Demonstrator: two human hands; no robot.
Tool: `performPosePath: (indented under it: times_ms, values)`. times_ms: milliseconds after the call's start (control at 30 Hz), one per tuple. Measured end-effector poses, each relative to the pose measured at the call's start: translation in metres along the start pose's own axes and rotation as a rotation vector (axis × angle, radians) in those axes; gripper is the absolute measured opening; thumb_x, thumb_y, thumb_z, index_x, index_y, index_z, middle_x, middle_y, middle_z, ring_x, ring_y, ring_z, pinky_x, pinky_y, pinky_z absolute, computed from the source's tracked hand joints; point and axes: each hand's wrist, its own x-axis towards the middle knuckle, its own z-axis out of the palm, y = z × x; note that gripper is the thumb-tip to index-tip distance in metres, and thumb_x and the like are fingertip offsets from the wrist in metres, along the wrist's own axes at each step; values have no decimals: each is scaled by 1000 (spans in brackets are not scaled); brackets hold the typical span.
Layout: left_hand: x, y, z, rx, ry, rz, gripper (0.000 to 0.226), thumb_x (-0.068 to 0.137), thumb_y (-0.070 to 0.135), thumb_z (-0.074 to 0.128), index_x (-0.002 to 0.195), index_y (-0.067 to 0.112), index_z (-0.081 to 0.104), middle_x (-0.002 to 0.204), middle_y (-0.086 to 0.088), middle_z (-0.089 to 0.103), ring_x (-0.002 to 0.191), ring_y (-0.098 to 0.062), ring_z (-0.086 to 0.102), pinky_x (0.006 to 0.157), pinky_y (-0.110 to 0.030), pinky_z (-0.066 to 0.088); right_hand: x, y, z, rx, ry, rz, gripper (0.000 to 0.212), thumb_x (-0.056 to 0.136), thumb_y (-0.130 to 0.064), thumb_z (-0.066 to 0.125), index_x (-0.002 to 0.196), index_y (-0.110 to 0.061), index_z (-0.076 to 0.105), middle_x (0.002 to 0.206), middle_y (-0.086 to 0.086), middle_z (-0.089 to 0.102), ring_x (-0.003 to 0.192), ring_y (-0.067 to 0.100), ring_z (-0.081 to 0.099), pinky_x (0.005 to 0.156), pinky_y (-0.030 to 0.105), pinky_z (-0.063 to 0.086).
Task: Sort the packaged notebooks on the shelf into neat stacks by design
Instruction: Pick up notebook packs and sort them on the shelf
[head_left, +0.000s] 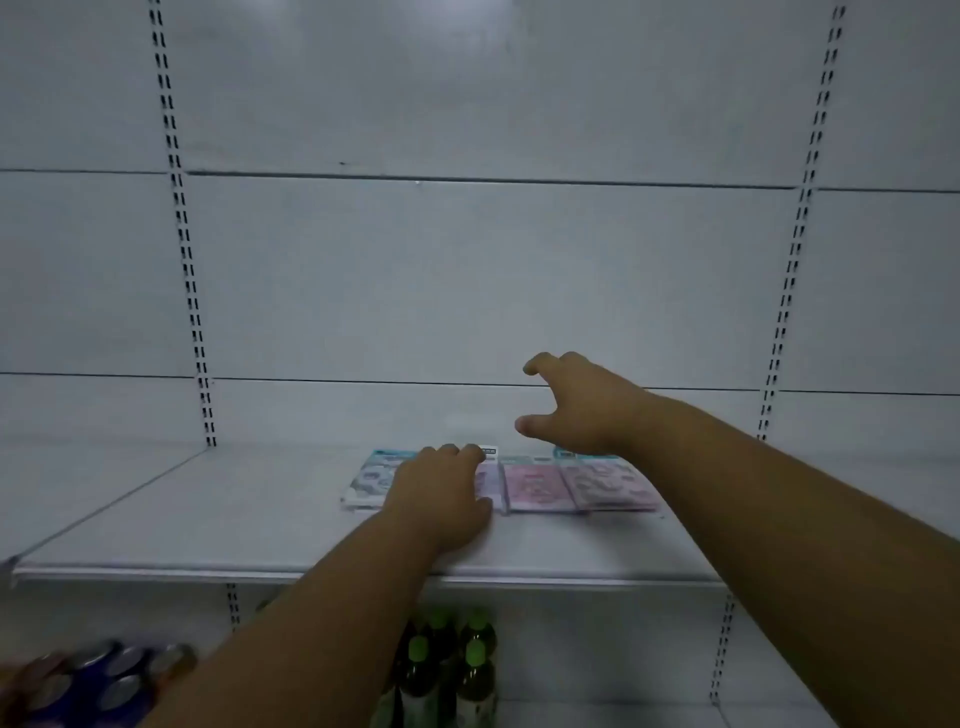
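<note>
From the head camera, a white metal shelf (218, 525) runs across the lower half of the view, backed by plain white panels and two slotted uprights (187, 260).

The packaged notebooks (530, 486) lie flat in a row near the middle of the shelf, set back toward the rear panel. From left to right there is a pale blue and white stack (370, 480), a lilac one (491, 480) mostly hidden behind the left hand, a pink stack (535, 486), and a paler pink patterned stack (610, 486). The stacks sit just beside one another, edges touching or nearly so; how many notebooks each holds cannot be told.

The left hand (441, 499) lies palm down across the blue stack and the lilac one, fingers (467, 452) bent over the far edge of the packs and the thumb along the near edge of the lilac one, so it appears to grasp the pack.

The right hand (582, 410) hovers above the pink stacks, clear of them, with fingers (540, 364) spread and loosely bent, holding nothing.

Below the shelf, green-capped bottles (447, 670) stand together, and a pack of cans (104, 680) sits at lower left, blurred.
</note>
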Motion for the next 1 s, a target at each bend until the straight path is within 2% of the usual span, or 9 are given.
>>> performPosePath:
  times_ms: [100,167,300,433,533,633,767,933,1000]
  values:
    - [17,-3,6,68,-149,-3,60,79,46,57,137,30,47,137,0,55,123,-25,49,105,-44,40,20,11,10,26,-21,-6,70,85,-50,63,144,-28,33,145,9,39,125,29,48,102,42,43]
    - [24,-7,9,134,-186,5,55,78,47,55,130,31,53,130,-1,59,118,-26,51,103,-44,41,29,17,19,27,-52,-7,69,85,-50,63,143,-27,34,144,9,40,124,29,49,101,42,43]
    - [30,-9,10,227,-176,65,49,84,58,51,126,34,57,126,-1,61,114,-26,51,96,-43,40,37,30,32,30,-62,-13,64,86,-48,62,141,-27,38,143,7,44,122,26,50,99,38,42]
    - [32,-16,2,208,-54,8,40,98,52,33,128,40,56,121,-4,59,108,-29,54,87,-40,43,40,40,46,10,-103,2,54,86,-46,63,134,-24,49,135,4,55,117,22,54,95,33,42]
    - [34,-19,-5,-1,43,-96,42,102,46,29,123,30,61,110,-9,59,95,-30,61,83,-36,50,41,42,57,-57,-161,-14,49,85,-47,64,126,-21,56,126,3,60,112,21,54,89,30,42]
    - [35,-17,-12,-211,112,-130,38,104,36,34,120,18,63,112,-13,65,98,-30,62,81,-33,45,38,39,64,-157,-259,-24,58,82,-53,65,127,-17,58,126,5,61,113,24,55,92,33,44]
    - [32,-16,-14,-596,223,-233,35,103,30,40,123,16,64,111,-9,69,94,-24,60,80,-30,43,31,42,73,-239,-375,12,67,70,-59,73,122,-17,62,122,8,63,108,26,58,94,40,49]
    - [21,-10,-19,-1041,317,-348,24,100,33,47,112,24,66,92,0,66,90,-22,62,87,-38,52,30,40,77,-257,-334,-29,46,83,-47,64,117,-15,68,115,11,65,102,28,61,91,39,51]
    - [18,-11,-22,-1160,361,-366,13,100,31,49,100,29,62,88,2,65,85,-21,63,81,-35,53,30,36,74,-246,-264,-43,38,91,-40,55,115,-14,69,113,12,62,102,30,61,90,38,51]
